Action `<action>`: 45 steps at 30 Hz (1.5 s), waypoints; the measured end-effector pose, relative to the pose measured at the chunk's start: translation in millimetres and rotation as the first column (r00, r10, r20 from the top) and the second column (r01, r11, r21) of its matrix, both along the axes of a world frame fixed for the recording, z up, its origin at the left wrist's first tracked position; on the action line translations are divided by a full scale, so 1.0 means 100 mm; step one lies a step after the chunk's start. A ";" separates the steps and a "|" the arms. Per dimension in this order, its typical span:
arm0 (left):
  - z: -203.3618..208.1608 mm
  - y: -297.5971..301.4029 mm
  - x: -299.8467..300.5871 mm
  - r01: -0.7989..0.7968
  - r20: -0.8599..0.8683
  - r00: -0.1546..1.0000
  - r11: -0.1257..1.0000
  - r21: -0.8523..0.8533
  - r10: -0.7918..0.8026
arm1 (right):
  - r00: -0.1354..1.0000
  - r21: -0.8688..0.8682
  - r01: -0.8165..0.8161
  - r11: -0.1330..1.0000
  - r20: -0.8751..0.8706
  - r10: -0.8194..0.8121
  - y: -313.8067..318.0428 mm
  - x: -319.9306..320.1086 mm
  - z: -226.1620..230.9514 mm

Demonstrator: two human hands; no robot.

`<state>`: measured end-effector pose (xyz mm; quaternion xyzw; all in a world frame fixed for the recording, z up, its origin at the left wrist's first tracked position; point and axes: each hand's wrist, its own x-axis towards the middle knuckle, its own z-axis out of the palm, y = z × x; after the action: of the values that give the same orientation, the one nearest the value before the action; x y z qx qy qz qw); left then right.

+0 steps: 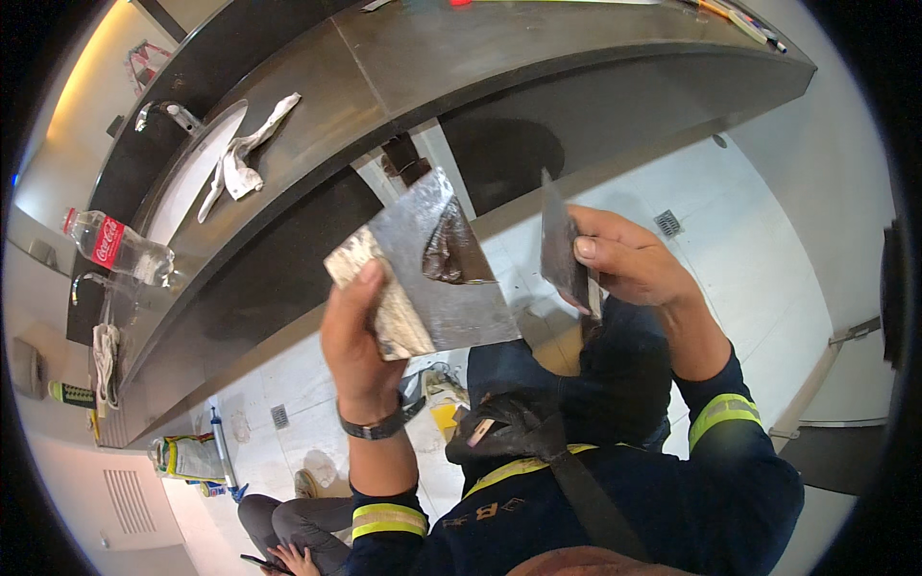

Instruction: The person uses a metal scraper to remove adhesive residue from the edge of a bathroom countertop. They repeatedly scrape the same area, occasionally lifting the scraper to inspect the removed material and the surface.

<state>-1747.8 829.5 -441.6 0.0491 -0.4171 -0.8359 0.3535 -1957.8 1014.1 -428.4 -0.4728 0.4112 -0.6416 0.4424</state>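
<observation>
Gripping a grey plate [475, 322] by the pale, rough strip [396, 322] along its left edge, the left hand [360, 322] has its thumb pressed over the front while its fingers are mostly hidden behind. The plate is in the air in front of the person's body, its broad face turned up toward the camera, and a glossy dark brown lump [447, 252] sits on that face near the right edge. A dark watch [379, 422] circles the left wrist.

To the right, the right hand [634, 257] pinches a thin dark plate [555, 235] between thumb and fingers. This one is seen nearly edge-on, raised beside the grey plate and apart from it.

Beyond the hands curves a dark counter [384, 82]. On it, a crumpled white cloth [240, 168] lies partly over the rim of a white basin [197, 173], near a chrome faucet [178, 117]. Farther left are a clear bottle [144, 261] with a red cap and a bundled white cable [106, 360]. Several pens or pencils [740, 19] lie at the right end. At lower left, another person's hand [300, 557] is next to a dark phone [261, 564].
</observation>
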 end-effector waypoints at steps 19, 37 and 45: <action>-0.01 0.06 0.11 -0.265 0.223 0.913 0.913 -0.309 0.340 | 0.701 -0.032 0.296 0.955 -0.672 -0.240 -0.01 -0.41 -0.02; 0.18 0.11 0.09 -0.142 0.485 0.829 0.944 -0.299 0.279 | 0.143 -0.099 -0.049 0.994 -0.986 -0.091 -0.29 -0.24 0.61; 0.11 0.06 0.17 -0.041 0.596 0.745 0.911 -0.410 0.302 | 0.001 -0.100 0.119 0.988 -0.995 -0.101 -0.12 0.02 0.48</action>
<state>-1730.5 835.1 -430.2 0.3055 -0.6567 -0.6357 0.2670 -1955.5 1002.0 -380.1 -0.7502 0.6427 -0.1534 -0.0228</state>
